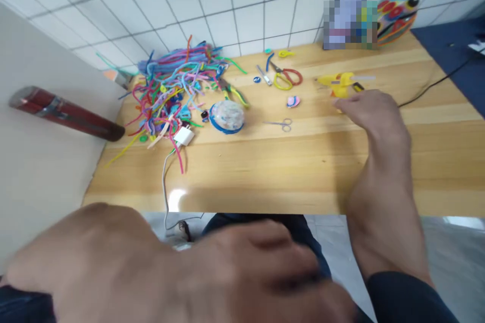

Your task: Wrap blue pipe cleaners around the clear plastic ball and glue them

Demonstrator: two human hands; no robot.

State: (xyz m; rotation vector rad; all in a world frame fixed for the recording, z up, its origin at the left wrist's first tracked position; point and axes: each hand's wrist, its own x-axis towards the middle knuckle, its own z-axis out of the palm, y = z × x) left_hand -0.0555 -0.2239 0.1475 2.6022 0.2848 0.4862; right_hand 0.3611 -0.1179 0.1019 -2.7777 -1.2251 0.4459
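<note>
My right hand (373, 111) reaches over the right part of the table, fingers wrapped round the handle of a yellow hot glue gun (341, 83). A clear glue stick juts from the gun's back, and a black cord runs off to the right. Close to the camera and smeared by motion, my left hand (261, 272) hangs before the table's front edge; whether it holds anything is unclear. Mid-table sit a whitish dome-shaped piece with a blue rim (227, 116), a small pink and blue piece (293, 101) and small scissors (282, 124).
Left on the wooden table (265, 176) is a heap of coloured pipe cleaners (170, 81), with pliers (235, 93) and a white charger (184, 136) beside it. Red-and-yellow-handled scissors (286, 76) lie near the tiled wall. A dark red flask-like cylinder (64, 113) is at far left.
</note>
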